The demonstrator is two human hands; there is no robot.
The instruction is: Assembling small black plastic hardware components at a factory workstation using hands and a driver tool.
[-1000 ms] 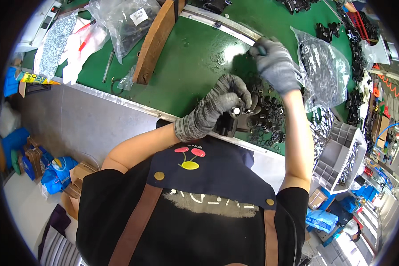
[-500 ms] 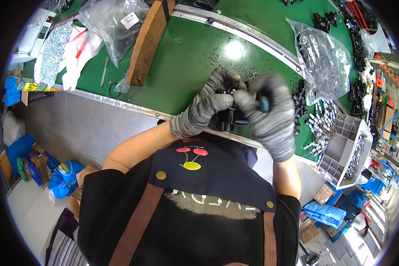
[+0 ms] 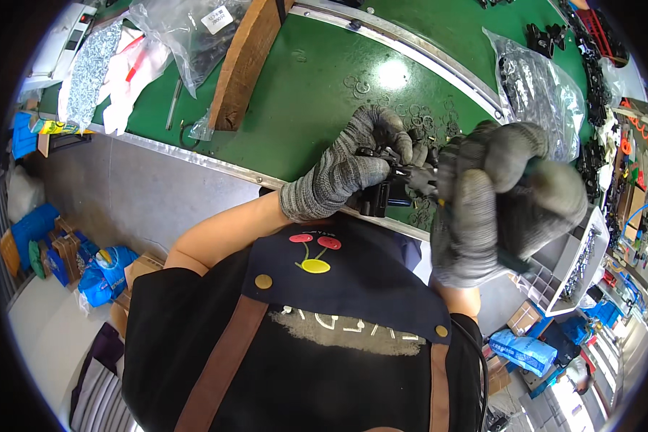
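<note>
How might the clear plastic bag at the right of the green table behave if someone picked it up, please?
The bag would probably sag and crumple, since it looks thin and wrinkled. It may feel rather weighty, as dark pieces seem to show inside, and these could shift.

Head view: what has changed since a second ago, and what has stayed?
The right hand, farther out earlier, has come back and to the right; a tool in it points toward the left hand. Any new grip is unclear. The left hand stays pinching a black part; the wooden block lies unmoved.
</note>
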